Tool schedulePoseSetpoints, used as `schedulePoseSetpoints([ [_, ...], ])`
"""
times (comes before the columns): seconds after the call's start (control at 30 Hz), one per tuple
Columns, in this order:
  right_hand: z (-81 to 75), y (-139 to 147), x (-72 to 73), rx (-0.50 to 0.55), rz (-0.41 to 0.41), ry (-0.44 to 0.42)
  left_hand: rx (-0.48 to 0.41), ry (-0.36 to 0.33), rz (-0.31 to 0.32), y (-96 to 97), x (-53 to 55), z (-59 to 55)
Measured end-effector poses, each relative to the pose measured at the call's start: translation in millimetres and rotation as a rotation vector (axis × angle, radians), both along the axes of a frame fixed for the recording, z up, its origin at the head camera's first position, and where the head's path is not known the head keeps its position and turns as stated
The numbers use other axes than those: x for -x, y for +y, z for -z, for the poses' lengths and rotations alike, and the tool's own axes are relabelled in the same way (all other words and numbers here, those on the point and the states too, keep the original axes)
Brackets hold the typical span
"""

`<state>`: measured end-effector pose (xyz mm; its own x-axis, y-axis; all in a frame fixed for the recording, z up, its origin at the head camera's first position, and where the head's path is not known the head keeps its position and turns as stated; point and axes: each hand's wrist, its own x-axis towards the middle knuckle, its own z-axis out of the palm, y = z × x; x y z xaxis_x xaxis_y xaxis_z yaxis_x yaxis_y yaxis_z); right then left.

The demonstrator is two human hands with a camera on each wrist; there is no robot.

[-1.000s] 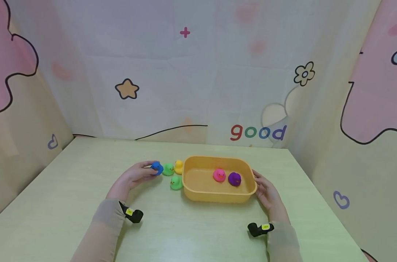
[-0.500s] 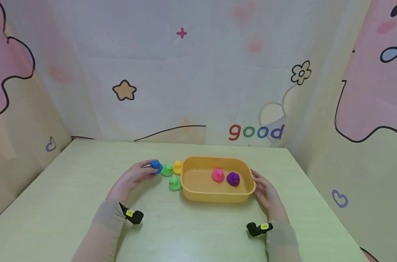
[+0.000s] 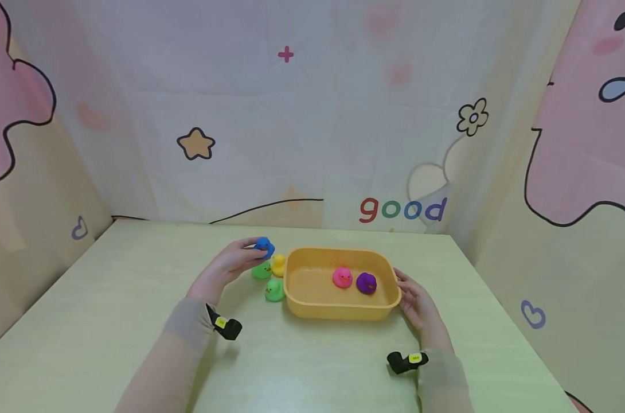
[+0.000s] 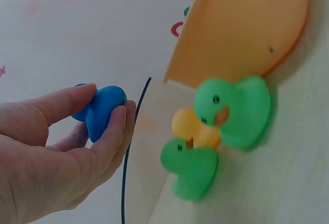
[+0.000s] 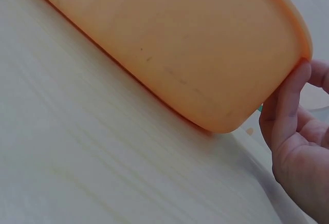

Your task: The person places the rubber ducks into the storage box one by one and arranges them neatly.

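Observation:
A blue rubber duck [image 3: 264, 246] is pinched between the thumb and fingers of my left hand [image 3: 230, 267], raised above the table. In the left wrist view the blue duck [image 4: 105, 108] tilts in the grip. Below that hand stand two green ducks [image 3: 274, 290] and a yellow duck [image 3: 278, 265], beside the left wall of a yellow-orange plastic basin [image 3: 338, 312]. A pink duck [image 3: 342, 277] and a purple duck [image 3: 366, 283] sit inside the basin. My right hand [image 3: 418, 301] touches the basin's right outer wall, with its fingers just under the rim in the right wrist view.
The pale wooden-look table [image 3: 312, 361] carries the basin and the ducks. A printed cloth [image 3: 240, 115] encloses its back and both sides. Each wrist wears a small black camera [image 3: 227, 328].
My left hand has lifted the blue duck and carried it rightward, over the green duck at the back. The right hand stays against the basin. The head view has shifted slightly.

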<state>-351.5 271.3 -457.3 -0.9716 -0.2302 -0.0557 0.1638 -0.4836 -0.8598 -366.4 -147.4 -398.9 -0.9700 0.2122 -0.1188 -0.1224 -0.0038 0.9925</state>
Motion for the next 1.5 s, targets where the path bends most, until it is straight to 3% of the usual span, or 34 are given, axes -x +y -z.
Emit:
schedulePoseSetpoints([
  [0.3,-1.8,0.0,-1.9,0.012,0.000,0.002,-0.018,-0.013,0.010,44.7,9.2,-15.6],
  [0.5,-5.8,-0.9,-4.5,-0.025,0.011,-0.006,-0.022,-0.022,0.020,75.6,16.0,-16.3],
  [0.77,-4.8,-1.0,-3.8,-0.033,0.011,-0.002,0.009,-0.027,0.035,106.8,21.9,-6.9],
  [1.1,-6.7,-1.2,-4.5,-0.042,0.013,0.000,0.123,-0.105,0.002,128.6,21.8,1.5],
  [1.23,-7.0,-1.6,-4.9,-0.042,0.008,0.016,0.160,-0.083,0.008,130.4,29.5,14.9],
  [1.27,-6.8,-1.4,-4.8,-0.043,0.004,0.021,0.144,-0.061,0.030,128.8,41.6,28.7],
  [1.4,-5.2,-0.6,-4.2,-0.037,0.002,0.034,0.211,-0.070,0.032,132.6,53.6,43.6],
  [1.47,-4.0,0.0,-3.2,-0.030,0.007,0.024,0.255,-0.075,0.030,135.6,51.1,42.6],
  [1.5,-3.3,0.2,-2.6,-0.030,0.014,0.023,0.303,-0.093,0.011,138.9,39.9,32.0],
])
